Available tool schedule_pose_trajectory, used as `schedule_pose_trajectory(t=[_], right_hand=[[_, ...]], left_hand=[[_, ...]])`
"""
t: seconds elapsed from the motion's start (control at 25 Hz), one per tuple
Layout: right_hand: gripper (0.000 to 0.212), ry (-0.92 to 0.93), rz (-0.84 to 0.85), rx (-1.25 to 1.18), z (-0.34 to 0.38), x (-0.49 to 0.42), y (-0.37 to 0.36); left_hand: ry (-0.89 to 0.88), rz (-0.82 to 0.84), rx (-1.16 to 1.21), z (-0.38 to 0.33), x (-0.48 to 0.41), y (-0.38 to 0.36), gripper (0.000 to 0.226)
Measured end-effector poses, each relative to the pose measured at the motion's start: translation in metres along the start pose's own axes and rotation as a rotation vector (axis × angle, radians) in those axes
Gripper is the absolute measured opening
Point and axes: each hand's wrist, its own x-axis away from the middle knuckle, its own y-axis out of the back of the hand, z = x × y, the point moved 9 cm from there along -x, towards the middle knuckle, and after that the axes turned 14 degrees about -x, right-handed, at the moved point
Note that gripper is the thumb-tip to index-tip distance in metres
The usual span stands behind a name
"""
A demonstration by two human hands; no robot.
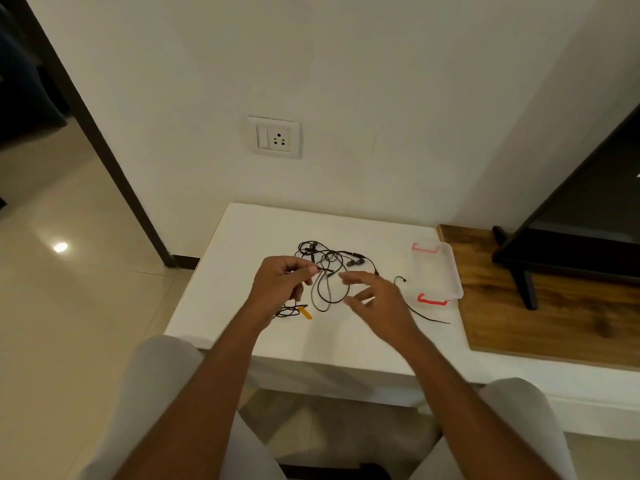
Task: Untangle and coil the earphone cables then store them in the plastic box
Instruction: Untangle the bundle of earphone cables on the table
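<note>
Left hand (pixel 280 284) pinches a strand of the tangled black earphone cables (pixel 355 262) between thumb and fingertips, while the right hand (pixel 375 292) hovers beside it, fingers spread, holding nothing. The tangle lies on the white table (pixel 246 240), with the clear plastic box (pixel 448 268) near its right.

Single head view, wide-angle, facing forward-down over near table (pixel 242 237) toward wall (pixel 346 81).
</note>
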Motion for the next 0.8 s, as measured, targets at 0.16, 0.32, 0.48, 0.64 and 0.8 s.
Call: schedule_pose_trajectory(t=[0.16, 0.32, 0.48, 0.64, 0.8], right_hand=[[0.045, -0.028, -0.046, -0.239, 0.008, 0.008, -0.026], [0.038, -0.193, -0.092, -0.895, 0.014, -0.003, -0.01], [0.03, -0.16, -0.136, -0.883, 0.044, -0.017, 0.011], [0.026, -0.008, -0.223, -0.852, 0.103, -0.028, 0.052], [0.025, 0.06, -0.262, -0.805, 0.145, -0.035, 0.08]], left_hand=[[-0.085, 0.162, -0.063, -0.022, 0.01, -0.019, 0.008], [-0.137, 0.134, -0.071, -0.036, 0.013, -0.016, 0.008], [-0.193, 0.266, -0.019, -0.038, 0.014, -0.023, 0.013], [-0.202, 0.232, -0.109, -0.018, 0.009, -0.018, 0.016], [-0.187, 0.1, -0.047, -0.018, 0.008, -0.018, 0.014]])
